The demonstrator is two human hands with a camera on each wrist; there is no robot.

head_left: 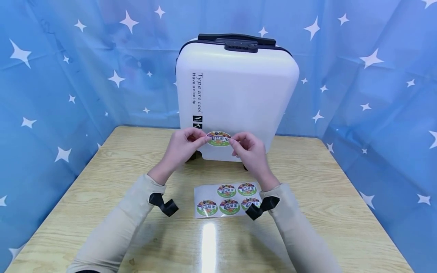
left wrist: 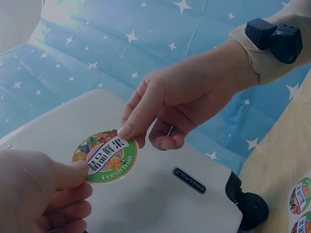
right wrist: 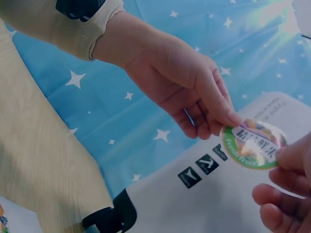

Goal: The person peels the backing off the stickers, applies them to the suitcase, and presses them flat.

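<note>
An oval fruit sticker (head_left: 219, 139) with a green lower edge and a white text band is stretched between both hands, in front of the lower part of a white suitcase (head_left: 239, 94). My left hand (head_left: 186, 146) pinches its left edge between thumb and fingers. At the opposite edge, my right hand (head_left: 250, 151) pinches it the same way. Both wrist views show the sticker (left wrist: 105, 156) face outward, close to the suitcase shell (right wrist: 194, 208); whether it touches the shell I cannot tell.
On the wooden table (head_left: 112, 182), a sheet of several matching stickers (head_left: 213, 191) lies between the forearms, with one upper-left spot bare. The suitcase stands upright with a black handle (head_left: 237, 37) on top. Blue star-patterned cloth (head_left: 143, 76) surrounds the table's back and sides.
</note>
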